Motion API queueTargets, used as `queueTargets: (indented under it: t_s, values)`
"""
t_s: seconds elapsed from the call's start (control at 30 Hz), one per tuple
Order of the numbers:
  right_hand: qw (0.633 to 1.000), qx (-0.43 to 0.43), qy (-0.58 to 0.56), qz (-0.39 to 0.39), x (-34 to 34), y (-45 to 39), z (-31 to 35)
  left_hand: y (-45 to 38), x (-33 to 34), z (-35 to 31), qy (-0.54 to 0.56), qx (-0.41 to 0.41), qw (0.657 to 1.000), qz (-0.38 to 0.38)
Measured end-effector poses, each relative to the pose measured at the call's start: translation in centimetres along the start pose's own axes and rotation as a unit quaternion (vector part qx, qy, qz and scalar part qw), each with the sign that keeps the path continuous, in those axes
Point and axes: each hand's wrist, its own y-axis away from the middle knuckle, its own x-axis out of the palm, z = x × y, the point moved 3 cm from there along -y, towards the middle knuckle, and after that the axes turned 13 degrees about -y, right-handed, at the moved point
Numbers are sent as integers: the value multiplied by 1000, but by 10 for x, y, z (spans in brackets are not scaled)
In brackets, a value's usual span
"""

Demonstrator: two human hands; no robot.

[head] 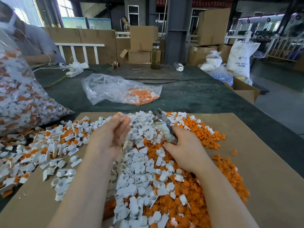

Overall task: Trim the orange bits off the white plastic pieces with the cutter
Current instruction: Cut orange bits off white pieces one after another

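While the right hand [184,145] is gripping the cutter [164,125] by its taped handle, fingers curled tight round it, the left hand [110,135] is pinching a white plastic piece [122,115] at its fingertips, lifted above the sorted heaps on the cardboard sheet [263,162], apparently to bring it to the blades. The cutter's long axis is slanting up and away to the left, its jaws pointing toward the held piece but apart from it.
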Motion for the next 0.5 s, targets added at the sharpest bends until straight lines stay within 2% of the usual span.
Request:
queueTargets:
  t_s: [0.07, 0.2, 0.33, 0.5]
  values:
    - [999, 9, -2, -42, -6, -1, -4, -8, -19, -6, 84, -33, 995, -51]
    - [993, 37, -13, -109, -17, 0, -12, -19, -46, -13, 230, -38, 968, -96]
    - [986, 72, -8, -148, -23, -2, -18, -24, -60, -15, 290, -29, 950, -112]
    - [983, 98, -7, -158, -26, -2, -24, -29, -69, -16, 342, 9, 934, -105]
